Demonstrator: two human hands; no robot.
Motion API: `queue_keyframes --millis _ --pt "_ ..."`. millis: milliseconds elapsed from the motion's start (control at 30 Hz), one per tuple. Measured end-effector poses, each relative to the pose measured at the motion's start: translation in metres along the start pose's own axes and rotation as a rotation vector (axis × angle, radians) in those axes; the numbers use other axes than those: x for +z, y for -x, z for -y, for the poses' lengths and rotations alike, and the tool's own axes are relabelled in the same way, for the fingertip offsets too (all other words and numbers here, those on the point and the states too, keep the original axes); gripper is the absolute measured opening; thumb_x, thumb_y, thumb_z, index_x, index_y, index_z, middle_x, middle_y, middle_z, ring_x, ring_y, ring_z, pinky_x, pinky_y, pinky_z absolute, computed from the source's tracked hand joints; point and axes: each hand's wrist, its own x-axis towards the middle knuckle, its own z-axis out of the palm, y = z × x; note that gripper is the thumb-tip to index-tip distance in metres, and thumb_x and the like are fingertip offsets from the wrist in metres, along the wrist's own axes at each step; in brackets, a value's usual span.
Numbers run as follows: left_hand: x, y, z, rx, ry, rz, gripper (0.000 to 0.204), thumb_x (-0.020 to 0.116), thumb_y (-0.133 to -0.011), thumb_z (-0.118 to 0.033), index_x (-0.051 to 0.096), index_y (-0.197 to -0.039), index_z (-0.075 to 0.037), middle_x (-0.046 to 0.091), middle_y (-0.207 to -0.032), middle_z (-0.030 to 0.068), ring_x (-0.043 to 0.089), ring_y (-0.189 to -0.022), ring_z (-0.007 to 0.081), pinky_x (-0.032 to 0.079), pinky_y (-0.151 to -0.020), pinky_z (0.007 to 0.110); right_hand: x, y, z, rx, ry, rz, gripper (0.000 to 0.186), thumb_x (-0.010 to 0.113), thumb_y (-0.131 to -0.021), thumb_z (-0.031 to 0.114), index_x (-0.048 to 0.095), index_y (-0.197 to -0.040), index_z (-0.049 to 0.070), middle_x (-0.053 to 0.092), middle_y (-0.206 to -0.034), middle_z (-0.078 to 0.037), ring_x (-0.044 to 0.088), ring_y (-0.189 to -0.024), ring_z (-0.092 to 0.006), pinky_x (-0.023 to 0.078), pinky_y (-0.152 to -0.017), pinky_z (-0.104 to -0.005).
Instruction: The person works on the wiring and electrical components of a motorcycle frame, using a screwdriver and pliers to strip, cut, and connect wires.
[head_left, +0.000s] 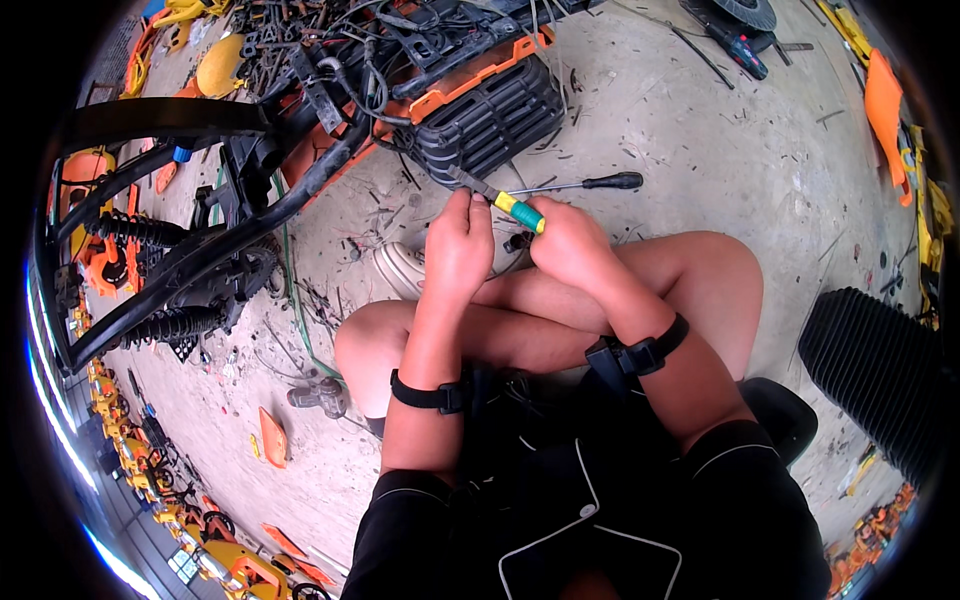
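Note:
My right hand is closed round the green and yellow handle of a hand tool with a flat grey blade. The blade points up and left, past the fingertips of my left hand. Those left fingers are pinched together close to the blade; whatever is between them is hidden. Just beyond both hands, a screwdriver with a black handle lies on the floor. A black slatted housing with an orange edge stands past the blade's tip. My legs are crossed beneath my forearms.
A black tubular vehicle frame with coil springs stands at the left. Tangled cables and metal parts lie at the far left. A cordless drill is at the far right, and a black ribbed object stands at my right.

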Motion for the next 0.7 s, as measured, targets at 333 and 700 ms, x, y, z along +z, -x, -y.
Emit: queue_keyframes --millis 333,700 --pt "0.002 0.001 -0.006 -0.016 -0.084 -0.049 0.025 0.049 -0.101 -0.025 0.057 -0.097 -0.001 0.063 -0.081 0.0286 0.060 -0.079 0.0510 0.045 -0.068 0.056 0.017 -0.011 -0.017 0.024 -0.242 0.051 0.028 0.053 -0.080 0.003 0.063 -0.106 0.002 0.068 -0.096 -0.024 0.065 -0.092 -0.0425 0.052 -0.078 -0.0474" --pt "0.008 0.004 0.001 -0.023 -0.036 0.045 0.029 0.052 -0.101 -0.031 0.062 -0.098 -0.004 0.063 -0.078 0.0261 0.061 -0.075 0.0475 0.046 -0.066 0.052 -0.023 -0.022 -0.016 0.304 -1.243 -0.121 0.033 0.048 -0.085 -0.003 0.056 -0.117 -0.006 0.066 -0.107 -0.014 0.065 -0.090 -0.0215 0.055 -0.064 -0.0327"
